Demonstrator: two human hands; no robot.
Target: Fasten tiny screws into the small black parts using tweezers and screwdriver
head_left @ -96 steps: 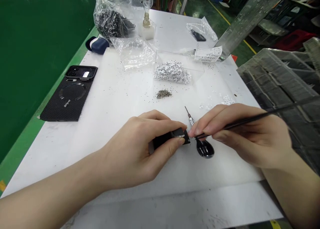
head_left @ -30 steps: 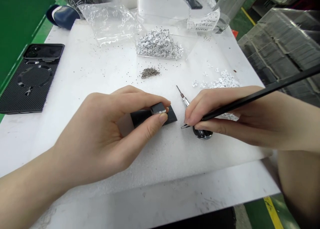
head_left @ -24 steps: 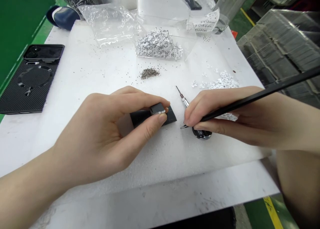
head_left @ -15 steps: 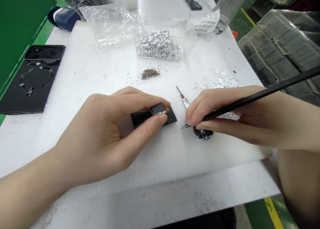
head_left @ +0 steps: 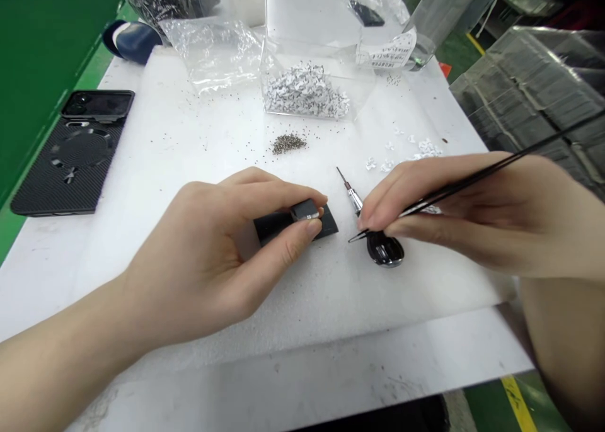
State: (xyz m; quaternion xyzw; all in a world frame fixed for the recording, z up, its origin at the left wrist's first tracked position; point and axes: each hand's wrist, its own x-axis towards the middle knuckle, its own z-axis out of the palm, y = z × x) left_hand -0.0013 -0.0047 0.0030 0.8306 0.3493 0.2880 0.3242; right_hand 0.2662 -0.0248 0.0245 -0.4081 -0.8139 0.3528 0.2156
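My left hand (head_left: pixel 212 259) pinches a small black block (head_left: pixel 305 210) between thumb and fingers, with a tiny metal end showing. A flat black piece (head_left: pixel 328 226) lies under it, partly hidden by the fingers. My right hand (head_left: pixel 454 215) holds long black tweezers (head_left: pixel 425 199), their tips (head_left: pixel 358 237) just above the foam. Beside those tips lies a precision screwdriver (head_left: pixel 354 200) with a shiny black round handle. A small heap of tiny dark screws (head_left: pixel 288 143) sits beyond my hands.
A white foam sheet (head_left: pixel 155 167) covers the table, dotted with stray screws. Farther back are a clear tray of white bits (head_left: pixel 305 92), loose white bits (head_left: pixel 406 159), plastic bags (head_left: pixel 212 57), a phone in a black case (head_left: pixel 82 152), and stacked clear trays (head_left: pixel 534 92) at right.
My right hand has drawn back from the black block, and the tweezers now lie flatter. The whole scene has shifted slightly in view as my head moved.
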